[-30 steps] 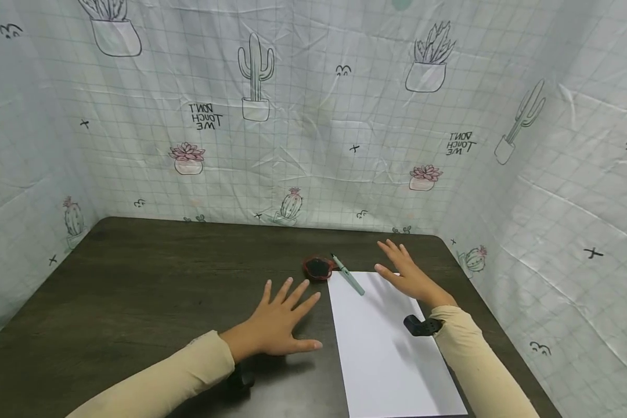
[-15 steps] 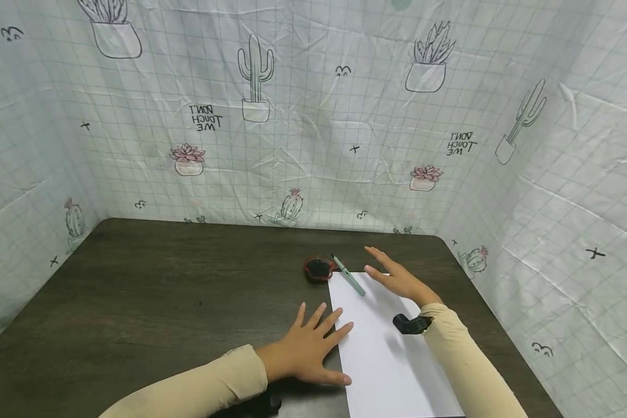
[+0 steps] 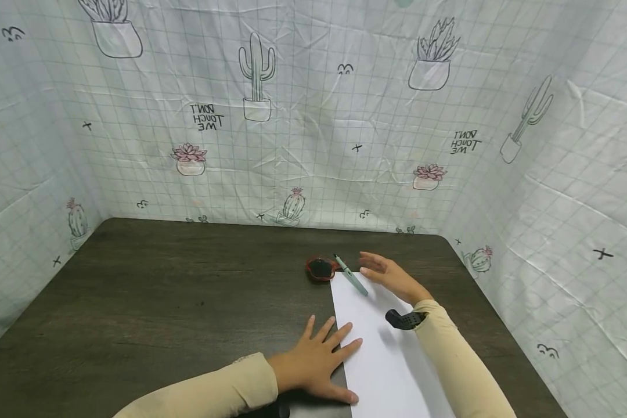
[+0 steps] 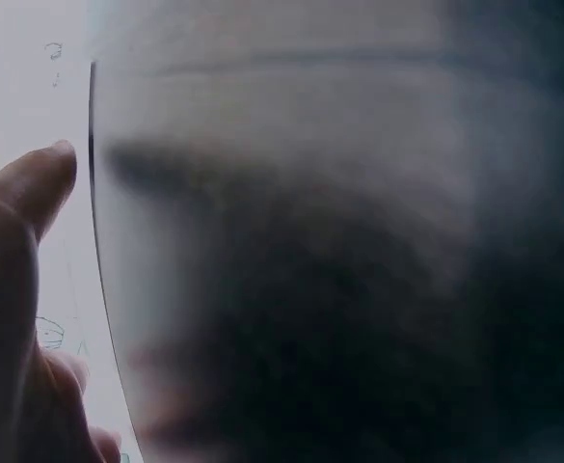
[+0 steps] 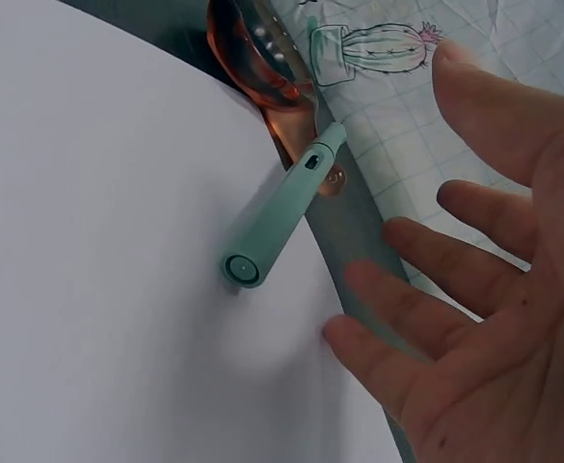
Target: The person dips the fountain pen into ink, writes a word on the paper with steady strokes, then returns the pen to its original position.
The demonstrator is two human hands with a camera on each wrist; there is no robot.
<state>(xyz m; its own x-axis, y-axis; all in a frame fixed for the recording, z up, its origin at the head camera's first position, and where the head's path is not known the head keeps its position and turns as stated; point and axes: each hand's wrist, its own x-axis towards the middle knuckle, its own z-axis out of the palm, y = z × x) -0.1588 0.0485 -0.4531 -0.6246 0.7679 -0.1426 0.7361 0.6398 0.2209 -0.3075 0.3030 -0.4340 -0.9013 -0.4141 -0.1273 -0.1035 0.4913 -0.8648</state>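
Note:
A white sheet of paper [image 3: 381, 360] lies on the dark table. My left hand [image 3: 316, 363] is spread flat at its left edge, fingertips and thumb overlapping the sheet. A pale green pen [image 3: 351, 276] lies slantwise across the paper's top left corner, its dark tip pointing away. Just right of the pen, my right hand [image 3: 394, 280] hovers with fingers relaxed and nothing in them. In the right wrist view, the fingers [image 5: 436, 260] are apart from the pen [image 5: 277, 217]. A small red-rimmed dish [image 3: 321, 269] with a dark inside sits beside the pen's tip end.
The dark wooden table [image 3: 162, 302] stretches to the left. A white cloth [image 3: 313, 116] printed with cacti hangs behind and at both sides. Black wrist cameras are worn on the arms, the right one [image 3: 404, 319] hanging over the paper. The left wrist view is mostly blurred.
My left hand has moved right and nearer to me, from the bare table onto the paper's left edge. My right hand has shifted left toward the pen, its fingers bending slightly.

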